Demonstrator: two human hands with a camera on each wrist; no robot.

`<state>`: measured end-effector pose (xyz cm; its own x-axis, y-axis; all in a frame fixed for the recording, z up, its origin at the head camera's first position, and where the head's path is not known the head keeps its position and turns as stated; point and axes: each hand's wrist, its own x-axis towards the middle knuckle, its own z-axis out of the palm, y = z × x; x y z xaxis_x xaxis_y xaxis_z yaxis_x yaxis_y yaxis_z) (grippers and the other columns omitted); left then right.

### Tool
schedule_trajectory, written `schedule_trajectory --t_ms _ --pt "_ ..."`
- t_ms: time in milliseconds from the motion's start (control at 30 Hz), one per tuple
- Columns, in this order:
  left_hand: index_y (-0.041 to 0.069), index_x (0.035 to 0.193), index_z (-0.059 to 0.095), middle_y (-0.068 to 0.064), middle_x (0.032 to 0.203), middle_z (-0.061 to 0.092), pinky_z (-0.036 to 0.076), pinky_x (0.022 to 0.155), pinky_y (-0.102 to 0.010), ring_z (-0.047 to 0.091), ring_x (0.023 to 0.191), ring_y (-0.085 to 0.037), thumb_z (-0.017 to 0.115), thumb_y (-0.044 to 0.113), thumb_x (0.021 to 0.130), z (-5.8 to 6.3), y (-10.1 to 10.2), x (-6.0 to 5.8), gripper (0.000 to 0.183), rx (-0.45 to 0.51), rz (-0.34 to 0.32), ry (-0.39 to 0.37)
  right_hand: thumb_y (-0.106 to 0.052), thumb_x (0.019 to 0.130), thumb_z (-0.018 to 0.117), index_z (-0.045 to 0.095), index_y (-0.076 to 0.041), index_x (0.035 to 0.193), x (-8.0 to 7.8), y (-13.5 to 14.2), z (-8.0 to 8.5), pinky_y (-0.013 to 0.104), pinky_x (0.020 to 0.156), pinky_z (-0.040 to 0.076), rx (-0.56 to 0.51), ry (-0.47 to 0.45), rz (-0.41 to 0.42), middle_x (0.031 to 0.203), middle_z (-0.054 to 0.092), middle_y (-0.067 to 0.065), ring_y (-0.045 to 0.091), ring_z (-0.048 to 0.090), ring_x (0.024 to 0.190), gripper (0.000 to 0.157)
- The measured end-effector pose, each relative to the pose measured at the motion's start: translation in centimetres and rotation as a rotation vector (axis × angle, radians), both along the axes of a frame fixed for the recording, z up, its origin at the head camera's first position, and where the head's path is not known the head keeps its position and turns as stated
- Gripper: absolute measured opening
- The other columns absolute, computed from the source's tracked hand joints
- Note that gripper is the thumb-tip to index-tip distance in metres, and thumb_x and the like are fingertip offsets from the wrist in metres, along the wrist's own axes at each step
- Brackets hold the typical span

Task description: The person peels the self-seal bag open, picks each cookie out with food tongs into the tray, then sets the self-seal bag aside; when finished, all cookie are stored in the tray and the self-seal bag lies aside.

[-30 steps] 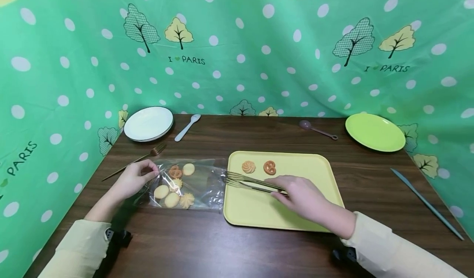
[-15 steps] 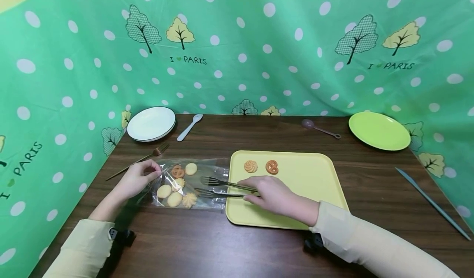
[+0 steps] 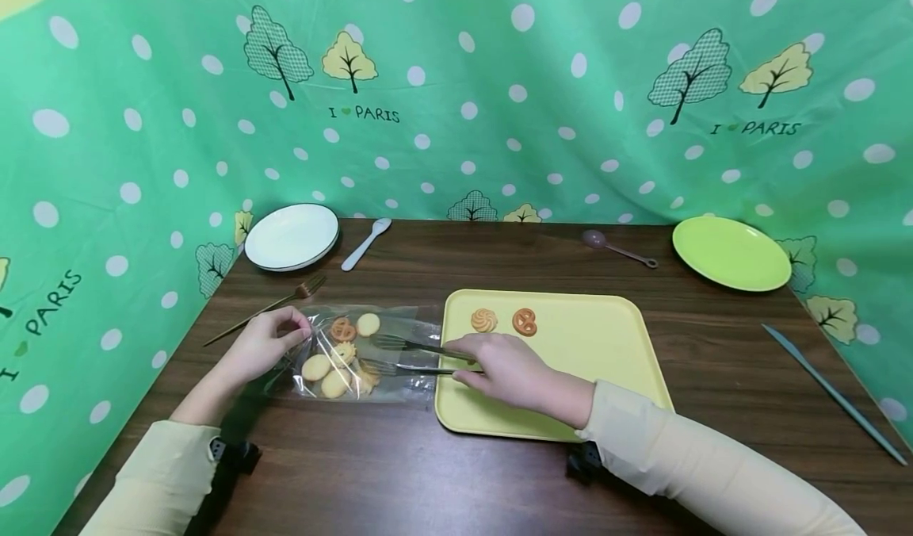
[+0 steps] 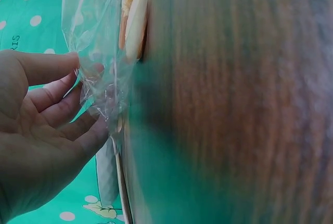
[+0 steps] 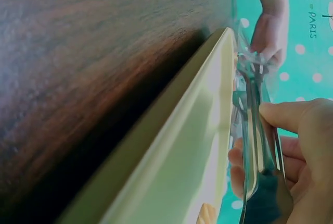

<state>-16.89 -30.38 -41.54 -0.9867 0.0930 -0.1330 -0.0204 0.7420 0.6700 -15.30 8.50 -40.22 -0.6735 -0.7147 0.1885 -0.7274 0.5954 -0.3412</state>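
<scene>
My left hand (image 3: 267, 346) pinches the left end of a clear plastic bag (image 3: 410, 377), its film bunched at the fingertips in the left wrist view. Several biscuits lie in the bag, among them a pretzel-shaped one (image 3: 343, 329) and a round pale one (image 3: 368, 324). With my right hand (image 3: 502, 368) I hold metal fork-ended tongs (image 3: 426, 370) over the tray's left edge. Their two tined ends are spread, reach past the bag's right end and look hazy behind its film, right by a flower-shaped biscuit (image 3: 367, 380).
A yellow tray (image 3: 592, 361) carries a swirled biscuit (image 3: 483, 319) and a pretzel biscuit (image 3: 525, 322). Behind stand a white plate (image 3: 292, 237) and a green plate (image 3: 731, 253). A white spoon (image 3: 366, 244), purple spoon (image 3: 619, 250), brown fork (image 3: 265, 309) and blue-grey knife (image 3: 834, 393) lie around.
My right hand has moved left from above the tray, bringing the tongs' tined ends from the tray's left edge in among the biscuits in the bag. My left hand stays at the bag's end.
</scene>
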Motion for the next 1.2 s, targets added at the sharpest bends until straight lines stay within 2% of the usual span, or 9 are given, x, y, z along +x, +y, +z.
schedule_trajectory --t_ms 233,400,600,1000,1200 --pt "0.009 0.099 0.061 -0.010 0.101 0.060 0.043 0.073 -0.034 0.054 0.093 -0.026 0.058 0.015 0.093 0.1 0.0 0.0 0.009 0.008 -0.003 -0.004 -0.028 0.086 0.069 0.062 -0.014 0.123 -0.3 0.1 -0.1 0.037 0.084 0.052 -0.002 -0.001 -0.053 0.116 0.067 0.002 0.019 0.064 0.104 0.040" --pt "0.008 0.099 0.060 -0.010 0.099 0.060 0.043 0.072 -0.034 0.054 0.091 -0.025 0.058 0.014 0.093 0.1 0.1 0.0 0.009 0.003 -0.004 0.000 -0.029 0.086 0.068 0.062 -0.012 0.123 -0.6 0.3 -0.3 0.036 0.089 0.049 -0.018 -0.040 -0.008 0.119 0.066 0.002 0.018 0.062 0.108 0.041" --pt "0.008 0.099 0.061 -0.010 0.099 0.060 0.043 0.071 -0.033 0.054 0.090 -0.024 0.059 0.016 0.094 0.1 0.2 0.1 0.010 0.000 -0.004 0.005 -0.033 0.086 0.068 0.060 -0.010 0.125 -0.5 0.0 -0.5 0.037 0.089 0.049 0.026 0.001 0.039 0.120 0.065 0.003 0.018 0.061 0.110 0.046" --pt "0.009 0.099 0.061 -0.010 0.100 0.060 0.043 0.072 -0.034 0.053 0.090 -0.025 0.058 0.015 0.093 0.1 0.1 0.1 0.008 0.000 0.000 0.005 -0.031 0.088 0.065 0.062 -0.014 0.123 0.0 -0.8 -0.7 0.035 0.077 0.053 0.064 0.054 0.043 0.113 0.067 0.000 0.014 0.064 0.101 0.039" --pt "0.008 0.099 0.061 -0.010 0.100 0.060 0.043 0.071 -0.033 0.053 0.091 -0.025 0.058 0.015 0.093 0.1 0.2 0.0 0.009 -0.002 0.000 -0.002 -0.030 0.089 0.064 0.061 -0.014 0.124 0.0 -0.4 -0.8 0.034 0.081 0.052 0.049 0.062 0.037 0.115 0.067 0.000 0.015 0.063 0.104 0.039"
